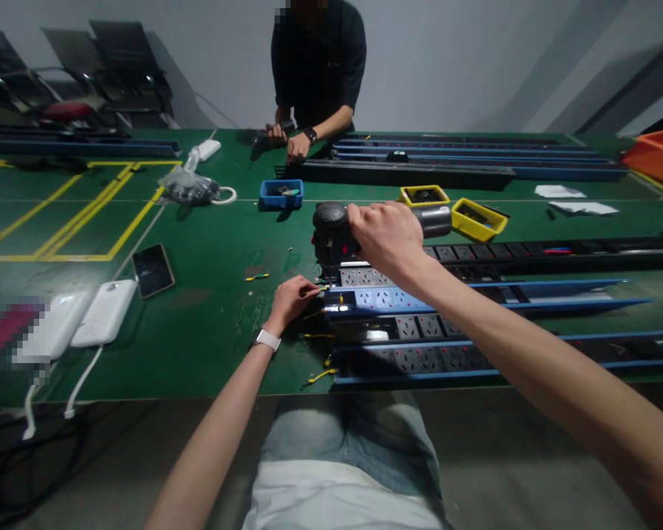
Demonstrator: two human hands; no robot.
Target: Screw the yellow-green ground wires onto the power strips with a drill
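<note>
My right hand (390,234) is wrapped round a black cordless power screwdriver (331,230), its nose pointing down at the left end of a socket strip (384,298) in a blue-edged channel. Beside that end, my left hand (294,300) is closed in a pinch on a short yellow-green wire (323,288), mostly hidden by the fingertips. Nearer me lie more socket strips (428,359), with short yellow wires (321,377) sticking out of their left ends. A loose yellow-green wire (257,277) rests on the green table left of the screwdriver.
Yellow bins (478,219) and a blue bin (281,193) hold small parts. On the left are a phone (153,270), white corded devices (104,313) and a plastic bag (191,185). Across the table, a co-worker (319,66) handles a dark tool beside long strips (409,175).
</note>
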